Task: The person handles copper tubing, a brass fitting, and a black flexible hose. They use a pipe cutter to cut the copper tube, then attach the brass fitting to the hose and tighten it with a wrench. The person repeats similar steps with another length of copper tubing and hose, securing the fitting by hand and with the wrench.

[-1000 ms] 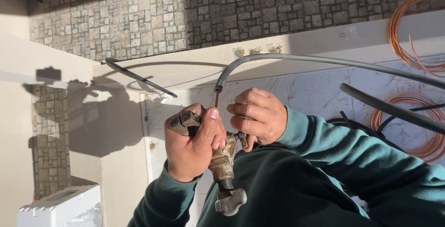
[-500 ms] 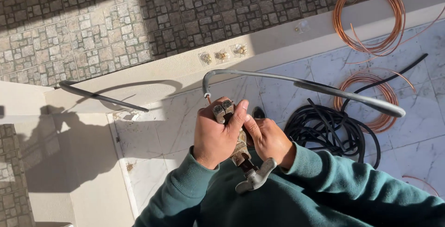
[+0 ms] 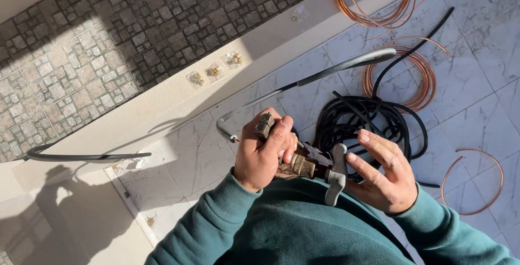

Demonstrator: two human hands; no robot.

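My left hand point(image 3: 262, 154) grips the brass body of a pipe tool point(image 3: 295, 165), fingers wrapped round its front end. The tool has a grey T-shaped handle point(image 3: 337, 175) at its rear. My right hand point(image 3: 382, 170) is at that handle with fingers spread, fingertips touching it. A grey insulated tube point(image 3: 325, 73) curves from the tool's front up and to the right over the floor, its thin copper end showing near the hand. Both arms wear teal sleeves.
A coil of black cable point(image 3: 363, 121) lies on the white tiled floor point(image 3: 189, 156) beside my hands. Copper tube coils point(image 3: 379, 0) point(image 3: 414, 78) and a loose copper ring point(image 3: 474, 181) lie at the right. Small plastic bags of fittings point(image 3: 214, 72) sit on a cream ledge below a mosaic wall.
The view has tilted down toward the floor. My right hand has slid off the tool's body to its T-handle and spread its fingers; the left hand still grips the tool.
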